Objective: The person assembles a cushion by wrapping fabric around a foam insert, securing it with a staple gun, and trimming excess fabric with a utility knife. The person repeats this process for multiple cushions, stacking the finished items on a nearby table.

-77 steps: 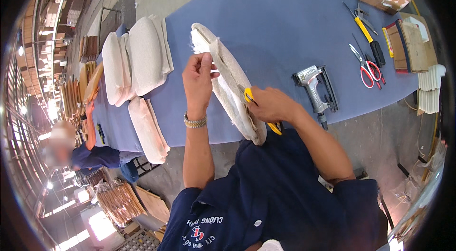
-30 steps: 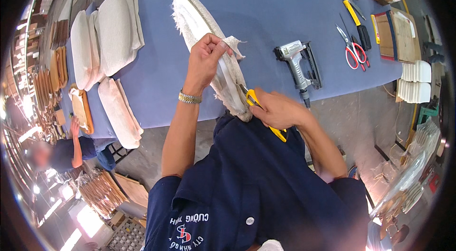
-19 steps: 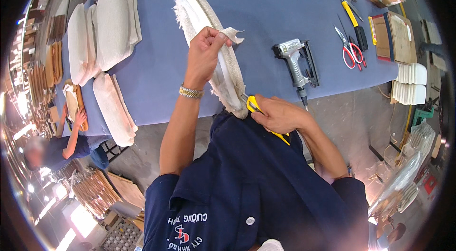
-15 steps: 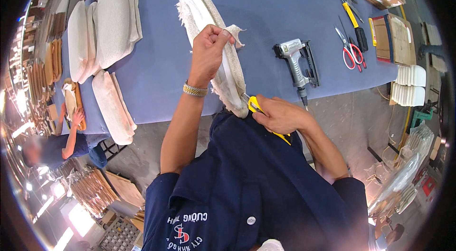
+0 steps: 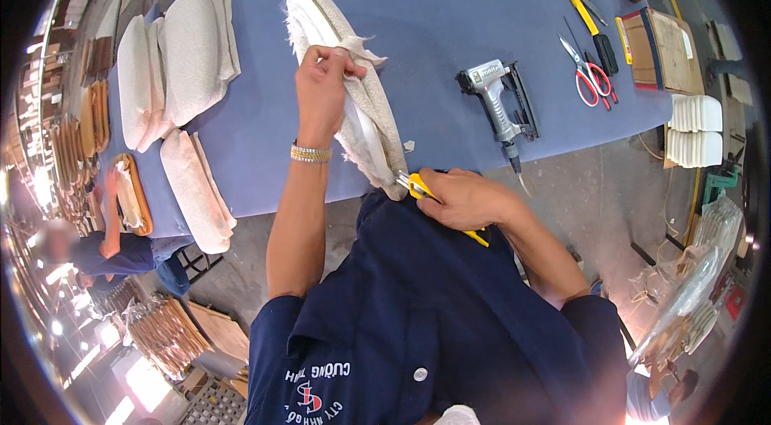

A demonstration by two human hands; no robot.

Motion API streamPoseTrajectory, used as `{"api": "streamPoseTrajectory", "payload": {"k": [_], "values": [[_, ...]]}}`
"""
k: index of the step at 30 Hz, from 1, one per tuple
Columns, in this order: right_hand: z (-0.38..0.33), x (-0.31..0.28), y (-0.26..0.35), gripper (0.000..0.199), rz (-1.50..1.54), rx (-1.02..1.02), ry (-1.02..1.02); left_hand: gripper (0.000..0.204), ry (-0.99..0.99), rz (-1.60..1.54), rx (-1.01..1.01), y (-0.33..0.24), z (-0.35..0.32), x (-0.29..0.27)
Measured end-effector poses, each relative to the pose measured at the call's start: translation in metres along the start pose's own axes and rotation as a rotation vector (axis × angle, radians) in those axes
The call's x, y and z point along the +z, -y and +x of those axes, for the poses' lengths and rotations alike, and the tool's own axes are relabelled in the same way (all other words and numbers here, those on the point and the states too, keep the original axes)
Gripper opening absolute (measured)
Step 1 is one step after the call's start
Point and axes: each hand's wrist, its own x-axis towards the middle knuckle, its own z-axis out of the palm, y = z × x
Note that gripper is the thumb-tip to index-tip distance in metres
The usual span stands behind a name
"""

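A long, narrow upholstered pad [image 5: 376, 108] in pale textured fabric stands on edge, its frayed underside turned left and its near end against my body. My left hand [image 5: 323, 91] is closed on a strip of the fabric edge midway along it. In my right hand [image 5: 462, 198] is a yellow utility knife [image 5: 418, 186], its blade at the pad's near end; whether the tip is in the cloth I cannot tell. A small fabric scrap [image 5: 409, 146] lies on the blue-grey table just right of the pad.
On the table [image 5: 434, 15] lie a staple gun [image 5: 499, 108], red-handled scissors [image 5: 590, 81] and a yellow-handled tool [image 5: 585, 15]. Cardboard boxes [image 5: 658, 51] stand at the right end. Covered pads [image 5: 193, 55] are stacked at left, where another person [image 5: 120, 252] handles a similar piece.
The pad and both my hands have shifted slightly left in the picture. My left hand has moved a little lower, still pinching the fabric. A small scrap now shows beside the pad.
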Motion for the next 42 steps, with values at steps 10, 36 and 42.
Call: {"api": "streamPoseTrajectory", "payload": {"k": [10,36,42], "values": [[-0.012,-0.056,-0.149,0.029,0.332,0.318,-0.825,0.022,-0.182,0.886,0.33,-0.001,-0.02,-0.051],[0.154,0.064,-0.152,0.015,-0.321,-0.359,-0.418,0.015,-0.739,0.658,0.087,0.111,-0.256,-0.077],[0.103,0.101,-0.05,0.013,0.276,-0.684,0.099,0.019,-0.458,0.364,-0.01,0.077,-0.286,-0.057]]}}
